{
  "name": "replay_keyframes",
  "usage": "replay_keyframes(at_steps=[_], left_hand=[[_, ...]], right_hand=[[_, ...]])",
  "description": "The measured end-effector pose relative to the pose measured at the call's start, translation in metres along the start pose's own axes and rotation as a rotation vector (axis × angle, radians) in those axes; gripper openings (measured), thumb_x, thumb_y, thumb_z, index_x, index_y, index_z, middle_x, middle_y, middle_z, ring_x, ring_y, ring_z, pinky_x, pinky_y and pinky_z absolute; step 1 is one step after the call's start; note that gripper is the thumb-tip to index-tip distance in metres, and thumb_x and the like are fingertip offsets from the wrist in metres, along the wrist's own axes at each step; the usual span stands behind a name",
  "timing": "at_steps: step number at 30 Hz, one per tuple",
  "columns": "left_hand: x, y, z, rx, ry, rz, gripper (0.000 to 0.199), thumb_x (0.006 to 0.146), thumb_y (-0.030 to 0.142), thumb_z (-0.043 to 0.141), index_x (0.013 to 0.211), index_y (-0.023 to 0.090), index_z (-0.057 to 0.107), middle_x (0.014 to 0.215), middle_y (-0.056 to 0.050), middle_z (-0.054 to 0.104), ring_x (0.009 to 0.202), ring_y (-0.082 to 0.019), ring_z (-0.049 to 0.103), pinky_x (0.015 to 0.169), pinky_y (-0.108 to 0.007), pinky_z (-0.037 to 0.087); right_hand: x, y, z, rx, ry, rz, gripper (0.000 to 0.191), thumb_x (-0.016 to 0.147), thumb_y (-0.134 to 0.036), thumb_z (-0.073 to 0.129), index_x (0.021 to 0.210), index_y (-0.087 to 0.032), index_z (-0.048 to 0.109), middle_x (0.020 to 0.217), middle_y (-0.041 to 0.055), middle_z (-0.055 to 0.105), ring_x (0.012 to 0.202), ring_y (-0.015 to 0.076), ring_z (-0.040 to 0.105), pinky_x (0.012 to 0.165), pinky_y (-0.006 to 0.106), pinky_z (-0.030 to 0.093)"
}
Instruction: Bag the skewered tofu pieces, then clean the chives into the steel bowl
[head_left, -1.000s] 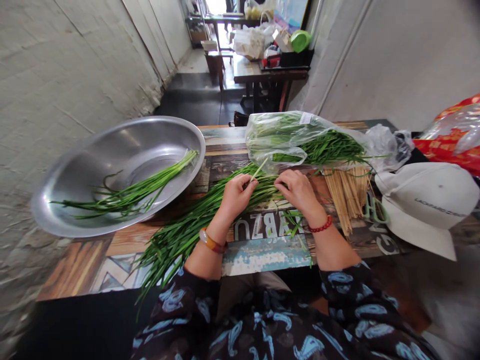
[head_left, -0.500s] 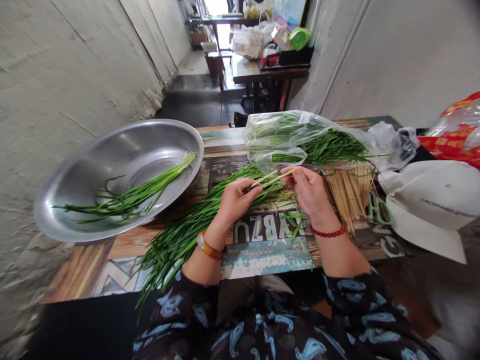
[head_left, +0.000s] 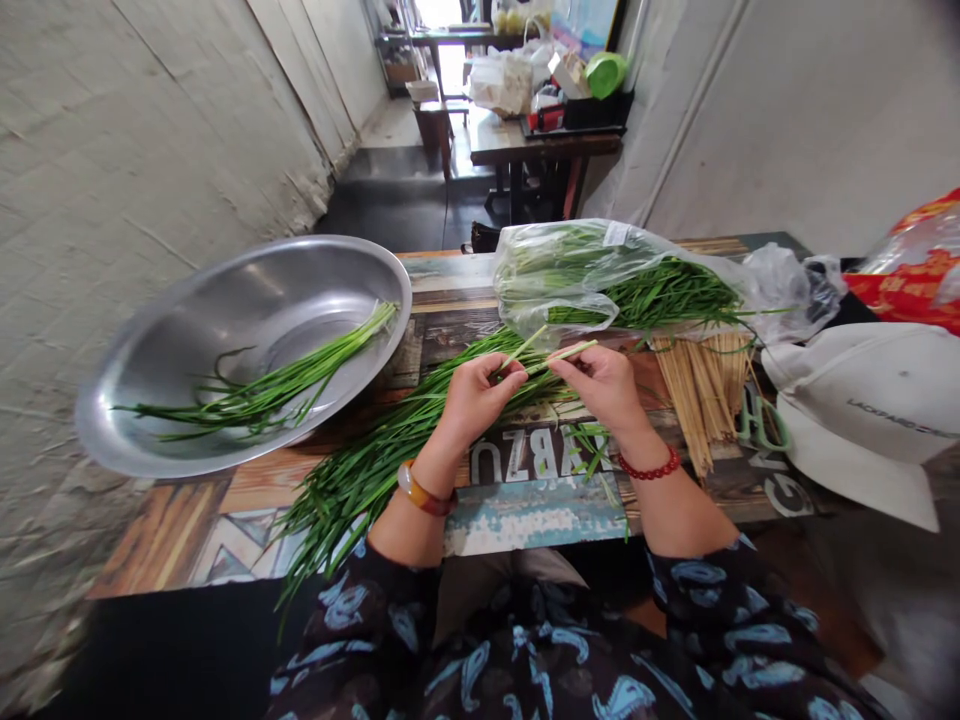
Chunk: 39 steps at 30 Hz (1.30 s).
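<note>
My left hand (head_left: 480, 395) is closed around a few garlic chives (head_left: 527, 344), their pale stem ends sticking up past the fingers. Close beside it, my right hand (head_left: 606, 385) pinches a pale chive stem (head_left: 579, 350) between thumb and fingers. Under and left of my hands, a long pile of garlic chives (head_left: 360, 470) lies slantwise on the table, its leaf tips hanging over the front edge. Small green trimmings (head_left: 589, 447) are scattered below my right hand. In a wide metal basin (head_left: 180, 335) at the left rests a smaller bunch of chives (head_left: 300, 378).
Behind my hands lies a clear plastic bag (head_left: 555, 255) of more chives. To the right are wooden skewers (head_left: 686, 395), green-handled scissors (head_left: 776, 425), a white cap (head_left: 855, 385) and a red package (head_left: 907, 265). Another table (head_left: 517, 150) with bags stands farther back.
My right hand has moved left, closer to my left hand, and now pinches farther down the stems. The view has shifted slightly.
</note>
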<state>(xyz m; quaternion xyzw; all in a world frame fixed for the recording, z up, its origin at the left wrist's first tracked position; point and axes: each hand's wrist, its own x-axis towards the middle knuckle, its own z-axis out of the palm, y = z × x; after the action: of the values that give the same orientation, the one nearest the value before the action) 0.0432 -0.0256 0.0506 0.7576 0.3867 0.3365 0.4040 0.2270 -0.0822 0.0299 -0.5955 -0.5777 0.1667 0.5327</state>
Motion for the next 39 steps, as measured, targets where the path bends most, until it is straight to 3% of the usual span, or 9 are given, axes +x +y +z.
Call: replay_keyframes(at_steps=[4,11,17,23,27,29,33,36,39], left_hand=[[0.001,-0.002,-0.001,0.005,0.003,0.017,0.019,0.082,0.031,0.061,0.074,0.015,0.067,0.070,-0.001,0.062,0.066,-0.013,0.051,0.058,-0.022,0.037],[0.002,-0.006,-0.007,0.000,0.055,0.018,0.017,0.082,0.030,0.060,0.075,0.015,0.067,0.070,0.000,0.063,0.067,-0.013,0.052,0.060,-0.023,0.037],[0.002,-0.004,-0.010,-0.019,0.061,0.012,0.018,0.083,0.031,0.058,0.074,0.016,0.065,0.068,0.001,0.060,0.066,-0.013,0.051,0.062,-0.023,0.038],[0.004,-0.005,-0.018,-0.039,0.154,0.000,0.021,0.085,0.034,0.057,0.077,0.016,0.064,0.063,0.003,0.054,0.060,-0.011,0.045,0.058,-0.024,0.034],[0.003,-0.009,-0.016,0.106,0.089,0.072,0.020,0.087,0.032,0.056,0.079,0.017,0.066,0.069,0.001,0.061,0.063,-0.013,0.050,0.060,-0.024,0.036],[0.002,-0.009,-0.014,0.236,0.086,0.119,0.018,0.088,0.030,0.057,0.080,0.018,0.067,0.076,-0.001,0.066,0.070,-0.015,0.056,0.064,-0.026,0.038],[0.000,-0.007,-0.010,0.460,0.079,0.196,0.018,0.090,0.031,0.058,0.083,0.020,0.070,0.083,-0.005,0.070,0.082,-0.020,0.060,0.071,-0.030,0.040],[-0.001,-0.005,-0.008,0.525,0.059,0.240,0.017,0.091,0.032,0.059,0.087,0.021,0.072,0.084,-0.005,0.070,0.082,-0.021,0.060,0.070,-0.031,0.040],[-0.001,-0.005,-0.007,0.516,0.058,0.272,0.016,0.091,0.031,0.059,0.087,0.022,0.072,0.084,-0.005,0.070,0.082,-0.020,0.059,0.071,-0.031,0.041]], right_hand=[[0.002,-0.001,-0.006,-0.143,0.039,-0.102,0.020,0.086,-0.035,0.066,0.074,-0.022,0.074,0.080,0.0040,0.075,0.076,0.0198,0.067,0.072,0.031,0.050],[0.005,0.016,-0.026,-0.057,0.256,0.048,0.024,0.089,-0.038,0.061,0.086,-0.019,0.075,0.082,0.0035,0.074,0.075,0.0186,0.066,0.070,0.030,0.049],[0.004,0.016,-0.029,-0.156,-0.304,-0.122,0.021,0.089,-0.026,0.059,0.082,-0.020,0.078,0.084,0.0050,0.075,0.080,0.0187,0.067,0.075,0.031,0.049],[0.005,0.018,-0.030,-0.260,-0.237,-0.149,0.020,0.088,-0.022,0.060,0.077,-0.020,0.077,0.083,0.0063,0.074,0.081,0.0199,0.067,0.076,0.033,0.050],[0.005,0.006,-0.028,-0.076,-0.441,-0.250,0.014,0.089,-0.027,0.064,0.092,-0.022,0.077,0.086,0.0050,0.073,0.080,0.0182,0.067,0.074,0.031,0.051],[0.004,-0.002,-0.028,-0.050,-0.378,-0.280,0.013,0.088,-0.030,0.065,0.087,-0.022,0.076,0.083,0.0040,0.073,0.078,0.0181,0.066,0.074,0.032,0.051],[0.003,-0.010,-0.028,-0.161,0.013,-0.282,0.014,0.091,-0.032,0.063,0.085,-0.025,0.074,0.087,0.0048,0.073,0.088,0.0209,0.065,0.084,0.038,0.050],[0.003,-0.008,-0.027,-0.319,-0.005,-0.307,0.015,0.091,-0.033,0.064,0.100,-0.028,0.075,0.104,0.0052,0.073,0.104,0.0237,0.062,0.097,0.042,0.044],[0.003,-0.005,-0.023,-0.403,-0.094,-0.289,0.017,0.091,-0.034,0.065,0.102,-0.028,0.075,0.104,0.0049,0.073,0.103,0.0242,0.061,0.093,0.042,0.043]])
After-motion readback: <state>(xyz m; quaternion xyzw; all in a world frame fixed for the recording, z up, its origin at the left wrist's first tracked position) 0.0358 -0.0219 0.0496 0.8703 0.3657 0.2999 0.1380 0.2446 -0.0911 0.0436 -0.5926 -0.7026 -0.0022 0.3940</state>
